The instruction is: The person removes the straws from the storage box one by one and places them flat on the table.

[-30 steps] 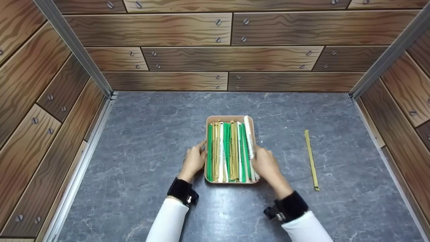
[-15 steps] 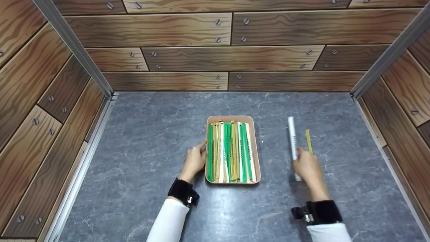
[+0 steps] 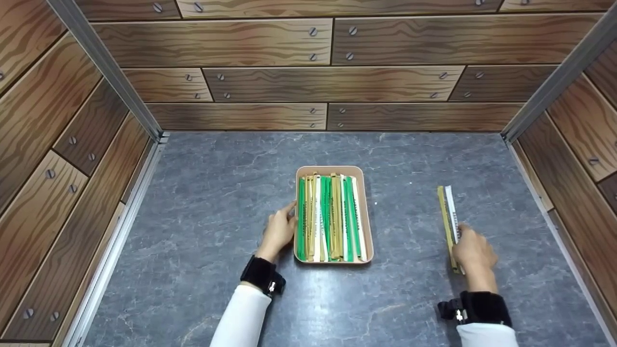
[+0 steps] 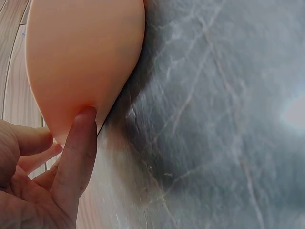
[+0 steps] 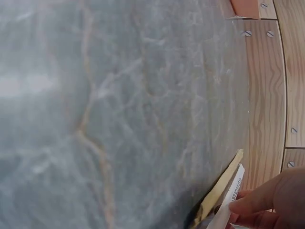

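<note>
In the head view, a tan rectangular tray (image 3: 369, 231) holds several slim paper-wrapped sticks (image 3: 332, 217) in green, gold and white, lying lengthwise. My left hand (image 3: 278, 230) is at the tray's left side. In the left wrist view, one extended finger (image 4: 78, 152) presses the tray's outer wall (image 4: 86, 52), with the thumb by its edge. My right hand (image 3: 475, 248) pinches a slim white paper-wrapped stick (image 3: 450, 207) with printed lettering. Close along its left lies a gold paper-wrapped stick (image 3: 444, 217) on the grey tabletop. The right wrist view shows thumb and fingers on the white stick (image 5: 231, 200).
The grey marbled tabletop (image 3: 217, 168) is bounded by a wood-patterned back wall (image 3: 270, 115) and similar side walls. Metal rails (image 3: 115, 246) run along the left and right edges. A corner of the tray (image 5: 245, 7) shows at the top of the right wrist view.
My right hand has taken the white stick out of the tray's right side and carried it rightward, down beside the gold stick. The left hand and tray have stayed put.
</note>
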The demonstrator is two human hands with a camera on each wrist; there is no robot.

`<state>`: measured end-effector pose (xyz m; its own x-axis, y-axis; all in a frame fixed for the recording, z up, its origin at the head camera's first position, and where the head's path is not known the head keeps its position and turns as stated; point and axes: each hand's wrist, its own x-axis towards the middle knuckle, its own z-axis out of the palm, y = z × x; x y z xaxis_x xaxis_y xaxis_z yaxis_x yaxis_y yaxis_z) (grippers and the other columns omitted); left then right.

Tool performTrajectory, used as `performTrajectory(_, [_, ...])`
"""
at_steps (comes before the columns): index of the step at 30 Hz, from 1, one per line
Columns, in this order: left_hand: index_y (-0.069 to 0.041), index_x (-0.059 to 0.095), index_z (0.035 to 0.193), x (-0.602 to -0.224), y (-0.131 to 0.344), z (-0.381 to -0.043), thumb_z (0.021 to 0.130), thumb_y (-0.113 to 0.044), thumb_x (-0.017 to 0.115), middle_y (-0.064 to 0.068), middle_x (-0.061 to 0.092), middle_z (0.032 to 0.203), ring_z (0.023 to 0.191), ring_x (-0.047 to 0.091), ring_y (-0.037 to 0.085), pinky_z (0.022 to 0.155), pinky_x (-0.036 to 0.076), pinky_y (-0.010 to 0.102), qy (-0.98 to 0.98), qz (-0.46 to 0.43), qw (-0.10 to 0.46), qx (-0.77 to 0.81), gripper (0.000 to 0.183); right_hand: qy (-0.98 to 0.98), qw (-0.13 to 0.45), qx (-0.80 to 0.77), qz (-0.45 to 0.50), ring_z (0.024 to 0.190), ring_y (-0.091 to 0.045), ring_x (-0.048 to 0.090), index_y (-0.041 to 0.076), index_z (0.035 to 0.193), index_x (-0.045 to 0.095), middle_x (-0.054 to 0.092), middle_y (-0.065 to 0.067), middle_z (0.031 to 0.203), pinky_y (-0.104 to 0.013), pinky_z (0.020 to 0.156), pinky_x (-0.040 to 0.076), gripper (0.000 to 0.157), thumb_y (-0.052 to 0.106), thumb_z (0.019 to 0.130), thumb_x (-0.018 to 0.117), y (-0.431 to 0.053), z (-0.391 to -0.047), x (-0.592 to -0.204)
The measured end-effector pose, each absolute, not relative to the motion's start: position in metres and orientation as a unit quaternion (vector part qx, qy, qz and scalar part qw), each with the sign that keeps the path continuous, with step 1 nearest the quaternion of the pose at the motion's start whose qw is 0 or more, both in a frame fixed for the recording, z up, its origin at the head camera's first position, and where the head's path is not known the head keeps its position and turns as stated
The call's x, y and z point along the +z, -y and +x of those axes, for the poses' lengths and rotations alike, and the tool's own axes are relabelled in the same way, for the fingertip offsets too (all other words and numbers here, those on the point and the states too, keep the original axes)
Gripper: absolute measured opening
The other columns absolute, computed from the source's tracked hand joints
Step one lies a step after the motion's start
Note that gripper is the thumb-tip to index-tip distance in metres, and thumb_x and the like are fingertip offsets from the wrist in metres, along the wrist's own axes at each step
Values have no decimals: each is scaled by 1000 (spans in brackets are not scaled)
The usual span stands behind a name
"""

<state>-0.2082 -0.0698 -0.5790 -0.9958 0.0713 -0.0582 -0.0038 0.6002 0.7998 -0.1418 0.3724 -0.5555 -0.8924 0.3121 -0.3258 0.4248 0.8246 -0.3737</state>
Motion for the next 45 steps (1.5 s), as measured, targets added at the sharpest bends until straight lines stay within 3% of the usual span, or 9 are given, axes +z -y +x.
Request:
performTrajectory(8, [-7,50,143,-578,70,-208,95,-4,59,19,70,94,55,59,15,50,51,29,-890,21,44,453,49,-946,139,-220,192,100,-57,54,6,146,39,55,-37,113,-59,64,48,56,8,91,53,-372,-145,-559])
performTrajectory(16, [-6,50,143,-579,71,-209,95,-4,59,13,68,83,56,59,14,50,52,28,-892,25,42,450,48,-943,148,-216,208,102,-57,54,7,144,42,56,-36,114,-62,69,47,55,7,89,52,-368,-150,-557])
performTrajectory(21, [-6,51,142,-580,72,-209,95,-4,59,11,68,82,56,58,14,51,51,29,-892,26,37,449,48,-947,97,-209,225,101,-57,54,5,144,43,53,-35,117,-66,72,46,50,12,95,49,-344,-155,-549])
performTrajectory(26, [-4,51,142,-579,72,-209,95,-3,60,13,69,85,59,60,15,52,52,29,-891,28,31,451,48,-968,-10,-216,132,96,-54,58,1,131,57,57,-34,116,-63,69,48,41,8,92,52,-298,-157,-543])
performTrajectory(31, [-5,50,142,-579,71,-209,95,-4,60,16,70,89,59,61,15,52,53,28,-890,25,34,455,49,-968,-53,-245,13,91,-42,63,-2,121,64,64,-27,109,-53,70,53,35,2,87,60,-245,-161,-543])
performTrajectory(35, [-8,51,142,-580,71,-209,95,-6,60,12,69,85,58,60,15,52,52,28,-895,19,34,445,48,-960,-42,-274,-50,86,-32,65,0,121,65,65,-21,110,-42,66,56,33,1,87,65,-202,-164,-546])
performTrajectory(39, [-9,52,142,-581,70,-210,96,-7,59,13,69,85,57,60,15,50,51,29,-898,17,34,439,47,-951,-3,-294,-98,91,-28,65,1,123,64,64,-19,116,-34,68,57,35,1,88,65,-169,-166,-549])
performTrajectory(45, [-8,51,143,-581,70,-209,96,-7,60,16,70,92,60,62,16,52,52,28,-896,19,38,442,48,-950,20,-278,-139,97,-29,64,-1,119,65,65,-17,109,-37,79,56,33,0,86,67,-145,-171,-558])
